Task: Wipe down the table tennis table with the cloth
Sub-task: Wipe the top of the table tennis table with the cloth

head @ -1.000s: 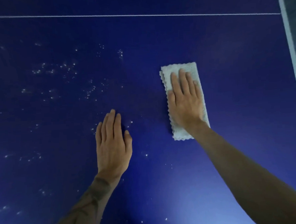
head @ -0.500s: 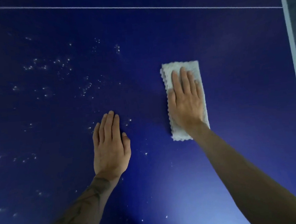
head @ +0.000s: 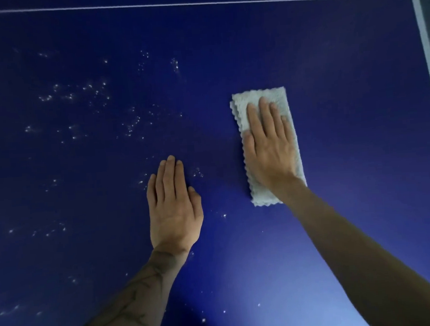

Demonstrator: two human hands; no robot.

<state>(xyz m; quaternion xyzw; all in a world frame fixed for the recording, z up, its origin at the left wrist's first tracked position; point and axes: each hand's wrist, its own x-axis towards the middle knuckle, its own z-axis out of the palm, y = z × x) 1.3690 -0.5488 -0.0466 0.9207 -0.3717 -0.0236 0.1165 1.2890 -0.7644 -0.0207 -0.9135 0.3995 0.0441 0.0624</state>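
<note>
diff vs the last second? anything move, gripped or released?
Almost nothing. The view shifted slightly; any slide of the cloth under the right hand is too small to call. Nothing was taken hold of or let go. Unchanged: the right hand lies flat on the cloth, the left hand flat on the table, and the white specks left of the cloth remain.

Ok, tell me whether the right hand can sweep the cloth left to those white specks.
Probably yes: the right hand lies flat on the cloth, only bare table lies between it and the specks, and the left hand rests nearer, below that path.
</note>
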